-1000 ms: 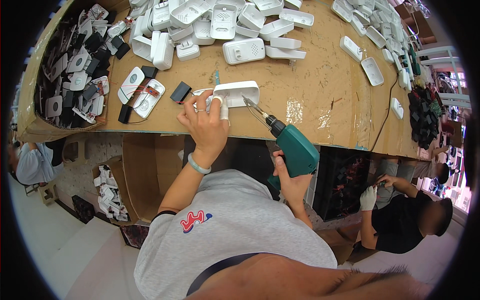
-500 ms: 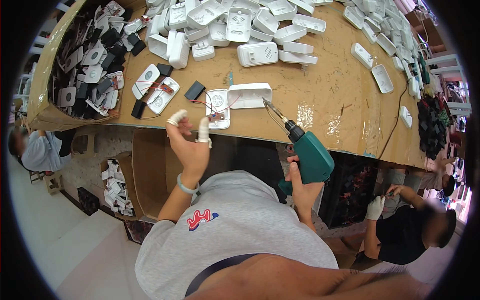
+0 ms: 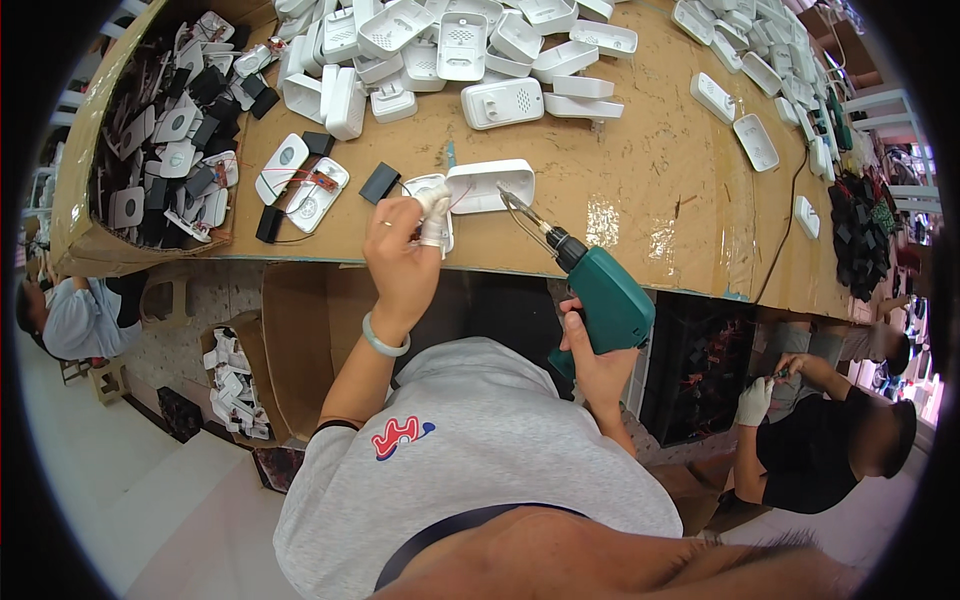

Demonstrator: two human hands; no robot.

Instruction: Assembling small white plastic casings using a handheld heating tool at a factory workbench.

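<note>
Since the earlier frames the left hand has come off the white plastic device housing and now sits at the near edge of the cardboard-covered worktop, just left of that housing, its taped fingers curled together over a small white part beside the housing; whether they actually pinch it cannot be told. A pale green bangle rings the left wrist. The right hand has drawn slightly nearer and is clamped around the grip of the teal electric screwdriver, whose thin metal bit points far and left, its tip at the right end of the housing. The housing lies flat near the near edge of the worktop, with a small black rectangular block just to its left. Farther left lie an opened white casing with red wires and a white oval cover. A heap of white plastic shells fills the far side, and a cardboard bin of mixed white and black parts stands at the far left. Another person in a black shirt with a white glove sits at the lower right.
</note>
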